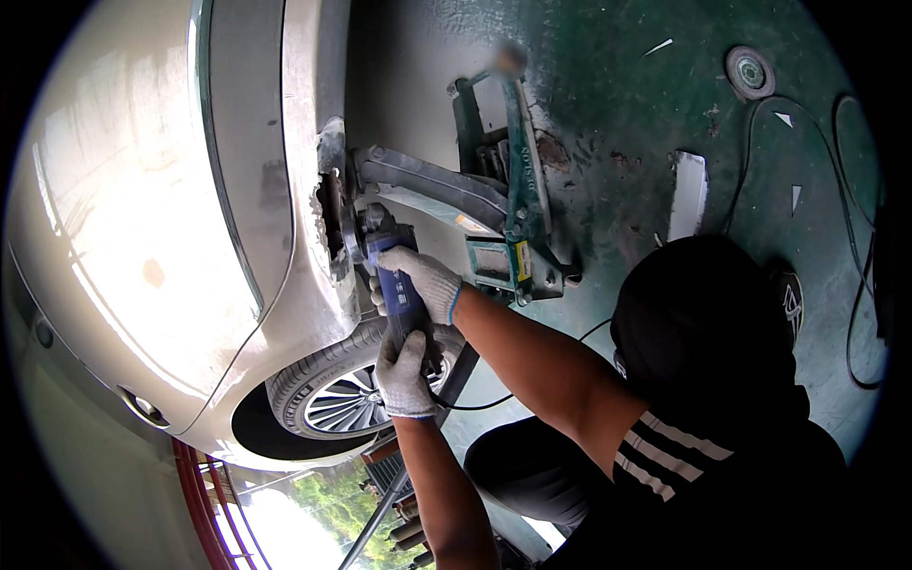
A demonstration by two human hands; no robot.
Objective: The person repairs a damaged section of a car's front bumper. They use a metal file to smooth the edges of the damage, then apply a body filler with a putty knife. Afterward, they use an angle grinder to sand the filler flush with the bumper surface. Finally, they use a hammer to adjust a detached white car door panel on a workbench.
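Note:
A blue angle grinder is held in both my hands, which wear pale knitted work gloves. My right hand wraps the front of its body, close to the grinder head. My left hand grips the rear end, where a black cord leads off. The grinder's disc stands edge-on at the ragged, torn opening in the car's sill; whether it touches the metal I cannot tell. The pale car body fills the left side. Just beyond my left hand is the car's wheel.
A green floor jack stands beside the sill, its grey lifting arm reaching toward the car. On the green floor lie a white strip, small scraps, a round disc and a looping black cable. My bent black-clad knee is close by.

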